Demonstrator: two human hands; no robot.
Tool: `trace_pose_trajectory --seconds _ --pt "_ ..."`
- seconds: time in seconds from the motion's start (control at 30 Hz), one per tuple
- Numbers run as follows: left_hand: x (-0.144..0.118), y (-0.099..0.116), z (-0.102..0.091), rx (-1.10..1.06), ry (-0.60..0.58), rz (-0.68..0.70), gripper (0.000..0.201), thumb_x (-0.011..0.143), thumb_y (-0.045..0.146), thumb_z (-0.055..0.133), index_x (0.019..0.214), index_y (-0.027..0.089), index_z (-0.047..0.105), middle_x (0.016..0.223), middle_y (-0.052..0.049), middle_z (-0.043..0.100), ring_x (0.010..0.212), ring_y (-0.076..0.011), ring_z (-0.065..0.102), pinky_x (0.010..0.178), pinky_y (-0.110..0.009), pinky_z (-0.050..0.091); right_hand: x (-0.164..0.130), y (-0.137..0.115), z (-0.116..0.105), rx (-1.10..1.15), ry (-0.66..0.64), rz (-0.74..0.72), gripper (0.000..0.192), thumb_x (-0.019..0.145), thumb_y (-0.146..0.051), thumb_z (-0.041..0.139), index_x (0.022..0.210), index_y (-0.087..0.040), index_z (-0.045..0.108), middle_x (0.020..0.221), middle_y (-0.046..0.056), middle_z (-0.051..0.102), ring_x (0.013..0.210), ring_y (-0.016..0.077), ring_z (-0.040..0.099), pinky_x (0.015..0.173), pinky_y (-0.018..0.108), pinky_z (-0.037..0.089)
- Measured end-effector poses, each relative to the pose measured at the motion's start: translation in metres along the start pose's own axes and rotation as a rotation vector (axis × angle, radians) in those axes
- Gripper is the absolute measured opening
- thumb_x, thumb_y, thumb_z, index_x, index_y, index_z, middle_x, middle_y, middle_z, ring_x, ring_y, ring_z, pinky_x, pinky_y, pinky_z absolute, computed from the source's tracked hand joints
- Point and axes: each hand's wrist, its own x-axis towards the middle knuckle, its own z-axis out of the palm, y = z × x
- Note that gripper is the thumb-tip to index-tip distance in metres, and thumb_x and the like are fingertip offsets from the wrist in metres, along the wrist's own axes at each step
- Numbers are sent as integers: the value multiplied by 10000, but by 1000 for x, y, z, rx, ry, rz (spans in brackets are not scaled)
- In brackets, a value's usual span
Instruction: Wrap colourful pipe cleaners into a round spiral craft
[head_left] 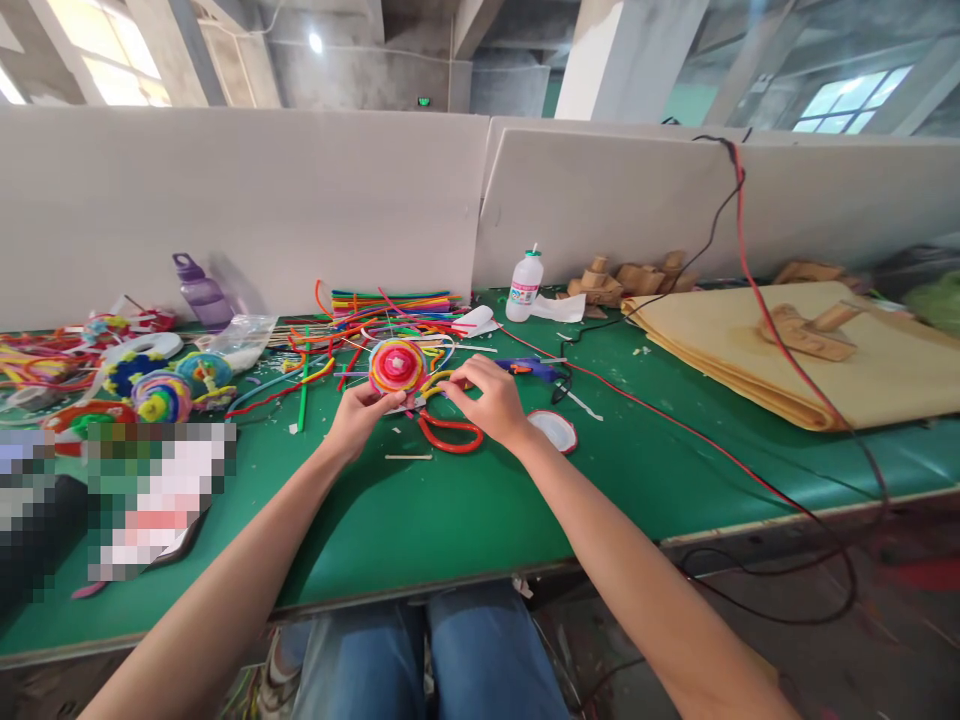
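The left hand is pinching the near edge of a spiral disc of pink, red and yellow pipe cleaner, holding it upright just above the green table, near its middle. The right hand is resting just right of the disc, fingers curled on a yellow stem that is running into the disc's right side; the grip looks closed on it, though the fingertips are partly hidden.

Just near of the hands a red loop is lying flat on the table, and a small round lid is sitting right of it, beside the right wrist. A blue glue gun is lying just far of the right hand, its black and red cords trailing right and over the far wall. A bundle of pipe cleaners is lying far of the disc, with a white bottle to its right. Finished discs and a purple bottle are sitting on the left. Tan sheets are stacked on the right.
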Motion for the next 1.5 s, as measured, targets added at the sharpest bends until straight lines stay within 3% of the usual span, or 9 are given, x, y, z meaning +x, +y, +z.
trace_pose_trajectory --seconds 0.33,0.6,0.73,0.83,0.93,1.03,1.2,1.33,1.5 --pt "-2 0 2 6 -87 -21 242 665 371 777 747 147 733 729 -40 724 718 -176 645 760 -306 488 0 -7 3 -42 -27 45 328 909 -334 545 615 -198 488 599 14 551 646 146 510 636 274 392" --pt "15 -2 -19 -131 538 159 276 649 395 768 784 165 699 737 -22 704 732 -152 648 657 -248 437 -2 -6 6 19 -194 149 239 913 -236 491 715 -183 613 733 37 657 721 148 577 686 275 429" --pt "18 -1 -27 -197 642 163 311 638 402 770 808 153 692 781 -36 709 754 -154 654 639 -238 433 -5 -23 16 69 -437 -31 117 848 -265 611 800 -179 673 791 48 669 794 175 573 720 299 459" --pt "18 -2 -26 -169 601 138 311 644 405 772 811 152 701 774 -35 709 752 -152 655 635 -234 426 -9 -38 27 6 -615 -263 143 825 -279 645 745 -164 674 827 84 653 862 208 549 754 335 470" --pt "16 -3 -22 -103 538 145 294 652 397 773 808 155 711 745 -28 707 733 -147 649 635 -234 419 -12 -46 36 -70 -680 -353 158 851 -167 571 709 -151 637 784 91 636 846 206 545 738 332 469" --pt "13 -3 -18 -76 431 130 277 652 402 772 769 158 711 715 -32 706 711 -150 640 642 -247 425 -10 -42 33 -21 -571 -238 142 875 -153 528 761 -163 612 785 65 644 821 184 577 761 312 468" --pt "6 3 -10 -117 193 44 275 638 405 783 728 156 708 689 -35 695 662 -144 607 649 -268 449 0 -20 12 36 -179 189 140 946 -250 461 925 -192 586 863 50 691 785 159 646 700 268 464" --pt "1 7 -4 -181 45 -59 276 624 394 797 696 147 696 682 -39 685 665 -152 615 712 -301 483 0 -10 5 53 -147 185 148 945 -267 456 904 -195 580 865 64 693 798 175 655 714 289 485" --pt "-2 7 -2 -173 -25 -97 280 623 383 801 714 136 704 701 -52 688 680 -165 619 729 -315 488 0 -15 6 72 -156 137 172 954 -290 451 872 -198 571 851 68 678 810 178 647 751 302 495"
